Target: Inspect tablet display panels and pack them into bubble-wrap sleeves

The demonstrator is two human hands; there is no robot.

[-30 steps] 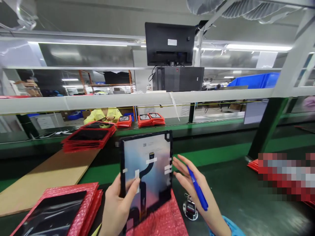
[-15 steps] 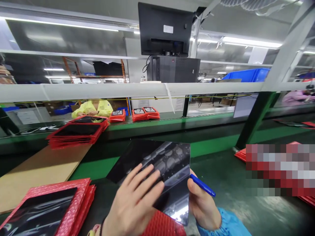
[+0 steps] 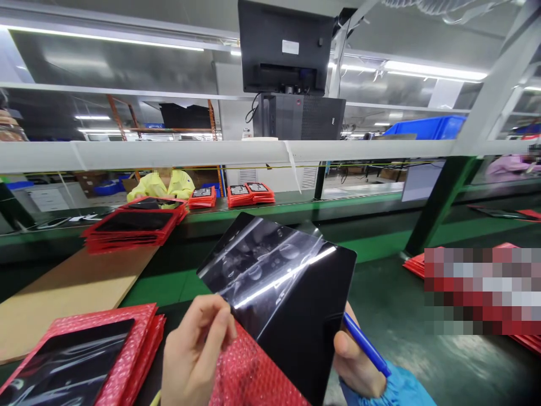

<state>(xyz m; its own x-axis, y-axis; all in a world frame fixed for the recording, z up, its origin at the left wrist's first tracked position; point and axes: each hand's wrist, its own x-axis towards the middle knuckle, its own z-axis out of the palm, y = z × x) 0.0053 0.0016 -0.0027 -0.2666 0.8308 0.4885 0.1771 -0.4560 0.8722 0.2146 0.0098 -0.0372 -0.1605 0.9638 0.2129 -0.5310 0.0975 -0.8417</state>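
A glossy black glass panel (image 3: 313, 316), like a tablet screen, is held tilted in front of me. My right hand (image 3: 359, 361) grips its right edge and also has a blue pen (image 3: 366, 344) between the fingers. Clear film (image 3: 266, 262) with bubbles under it covers the left part of the panel; the right part looks bare. My left hand (image 3: 198, 344) is closed in a pinch at the film's lower left edge. Below the panel lies a red bubble-wrap bag (image 3: 253, 372).
At left, a black panel (image 3: 71, 361) rests on stacked red bubble bags (image 3: 141, 338). Behind are a brown board (image 3: 84, 282), more stacked panels (image 3: 135, 221) and a person in yellow (image 3: 163, 185). A white rail (image 3: 211, 156) crosses ahead, below a monitor (image 3: 287, 48). Red bags (image 3: 416, 265) lie right.
My left hand has gone from spread fingers over the panel to a pinch at its lower left. The panel has turned and moved right, and its film has lifted off the right part.
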